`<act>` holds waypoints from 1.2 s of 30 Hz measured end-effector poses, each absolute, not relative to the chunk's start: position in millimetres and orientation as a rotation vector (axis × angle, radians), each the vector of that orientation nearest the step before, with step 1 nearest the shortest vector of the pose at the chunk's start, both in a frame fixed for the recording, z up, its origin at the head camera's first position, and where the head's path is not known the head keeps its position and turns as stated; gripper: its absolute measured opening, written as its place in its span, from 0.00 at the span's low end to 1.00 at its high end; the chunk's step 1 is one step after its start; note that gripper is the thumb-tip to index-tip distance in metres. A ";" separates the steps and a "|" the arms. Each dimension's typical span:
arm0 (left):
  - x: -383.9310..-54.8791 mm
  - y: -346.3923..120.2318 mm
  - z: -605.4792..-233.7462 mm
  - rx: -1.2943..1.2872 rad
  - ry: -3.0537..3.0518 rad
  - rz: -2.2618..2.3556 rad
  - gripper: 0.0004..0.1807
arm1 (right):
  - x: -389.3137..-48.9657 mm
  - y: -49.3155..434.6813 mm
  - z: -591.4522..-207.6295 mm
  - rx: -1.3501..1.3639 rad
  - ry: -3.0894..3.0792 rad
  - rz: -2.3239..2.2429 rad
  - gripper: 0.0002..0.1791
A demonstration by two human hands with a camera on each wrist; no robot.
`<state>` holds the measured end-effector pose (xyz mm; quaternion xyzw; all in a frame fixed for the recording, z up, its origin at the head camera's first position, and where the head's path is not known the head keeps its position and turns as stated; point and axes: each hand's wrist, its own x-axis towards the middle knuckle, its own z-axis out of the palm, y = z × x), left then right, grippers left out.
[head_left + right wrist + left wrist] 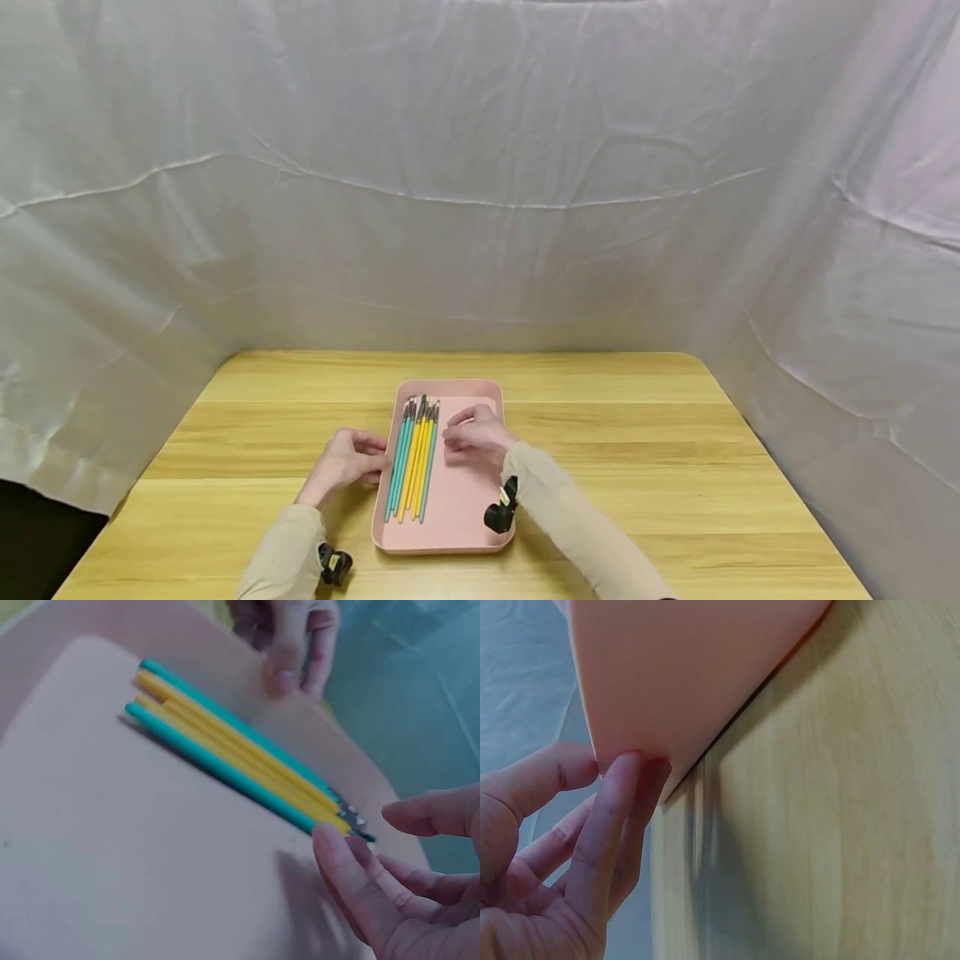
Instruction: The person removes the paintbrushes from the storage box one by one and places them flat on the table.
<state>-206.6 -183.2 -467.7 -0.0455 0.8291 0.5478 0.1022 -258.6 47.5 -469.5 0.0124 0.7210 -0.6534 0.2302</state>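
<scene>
A pink rectangular tray [459, 525] lies on the wooden table, its long side running away from me. Several paintbrushes [411, 471] with teal and yellow handles lie side by side in its left half, bristles toward the far end. My left hand [347, 460] pinches the tray's left wall, thumb over the rim and fingers against the outside, as the left wrist view also shows. Over the tray, just right of the brushes, hovers my right hand [476, 437]. Its thumb and fingers [341, 866] are apart and hold nothing; in the right wrist view a fingertip overlaps the brush ends.
Pale wood of the table [637, 467] extends on both sides of the tray. Grey-white sheeting [480, 250] hangs behind the table and along its sides. A small black camera [501, 507] sits on each wrist, the right one over the tray's right edge.
</scene>
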 end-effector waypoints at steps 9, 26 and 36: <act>-206.2 -182.5 -468.4 -0.110 2.447 1.627 0.18 | -261.1 30.8 -479.0 0.058 2.155 -1.693 0.14; -204.2 -181.6 -466.2 -0.138 2.449 1.625 0.18 | -259.5 21.7 -481.1 0.016 2.322 -1.494 0.04; -204.0 -180.6 -463.6 -0.170 2.465 1.602 0.18 | -263.4 17.3 -487.3 0.012 2.360 -1.460 0.07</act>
